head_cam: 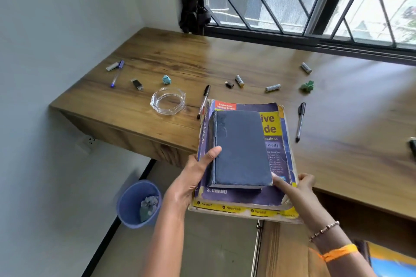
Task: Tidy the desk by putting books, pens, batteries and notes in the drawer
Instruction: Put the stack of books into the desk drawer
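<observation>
Step in hand: moving the books (243, 155). The left hand (191, 177) and right hand (297, 189) grip the stack by its sides, half over the desk (337, 141) edge. Next: lower the stack level into the drawer (281, 247) below; pens and batteries remain.

Glass ashtray (168, 101) on wooden desk (225, 60), left of centre. Blue waste bin (137, 203) on floor, near left, holding crumpled paper. Barred window (315, 0) far right.

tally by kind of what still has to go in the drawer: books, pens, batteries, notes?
Books: 2, blue book on big book, held by left hand and right hand
Pens: 3
Batteries: 4
Crumpled notes: 2
Total: 11
</observation>
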